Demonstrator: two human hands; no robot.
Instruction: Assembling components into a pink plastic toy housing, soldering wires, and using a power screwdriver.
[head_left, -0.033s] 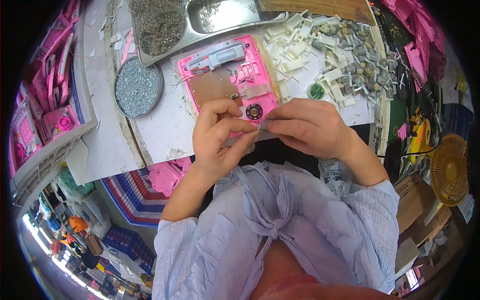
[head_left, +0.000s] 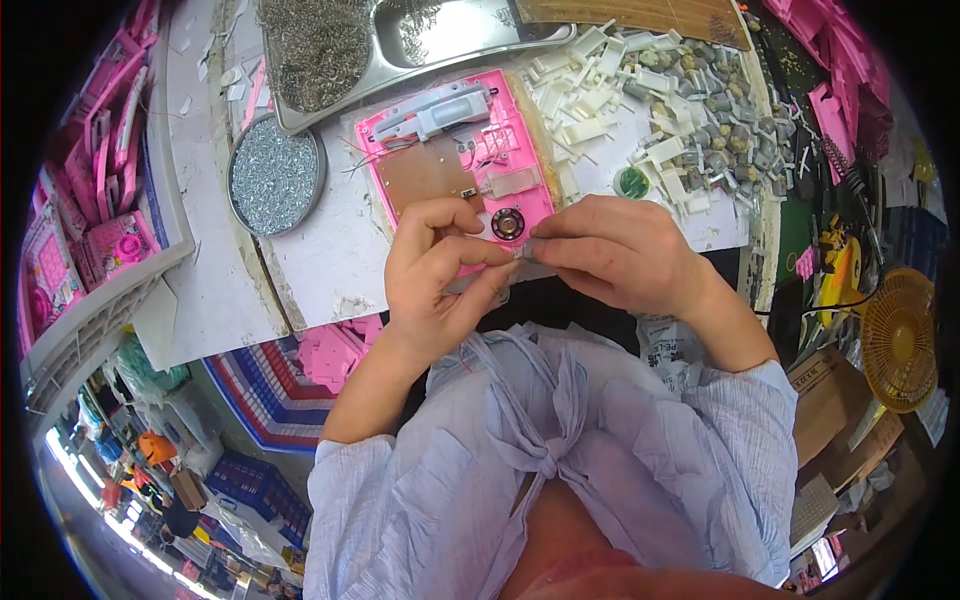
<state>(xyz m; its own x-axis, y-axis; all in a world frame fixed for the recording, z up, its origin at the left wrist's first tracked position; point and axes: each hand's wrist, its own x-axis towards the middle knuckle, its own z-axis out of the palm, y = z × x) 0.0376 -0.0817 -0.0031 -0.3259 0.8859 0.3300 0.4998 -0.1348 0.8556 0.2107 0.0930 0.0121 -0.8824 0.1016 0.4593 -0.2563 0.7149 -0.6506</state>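
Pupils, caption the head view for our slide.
Left hand and right hand close together at the near edge of a pink casing, beside its round black part.

An assembly workshop: small metal parts point(head_left: 275, 176) fill a dish point(head_left: 322, 165) on the desk point(head_left: 330, 265); pink plastic casings point(head_left: 112, 165) crowd a crate point(head_left: 115, 290).

A: How is the table point(head_left: 330, 262) lit?

B: Brightly and evenly; only faint shadows are cast near the left grip point(head_left: 432, 262). Glare is thrown off the metal tray point(head_left: 478, 38) beyond it.

A: And the edges?

B: Straight lines are bent, corners blackened. Far to the grip's lower left, a strip of light point(head_left: 84, 485) is blown out and the surroundings are blurred.
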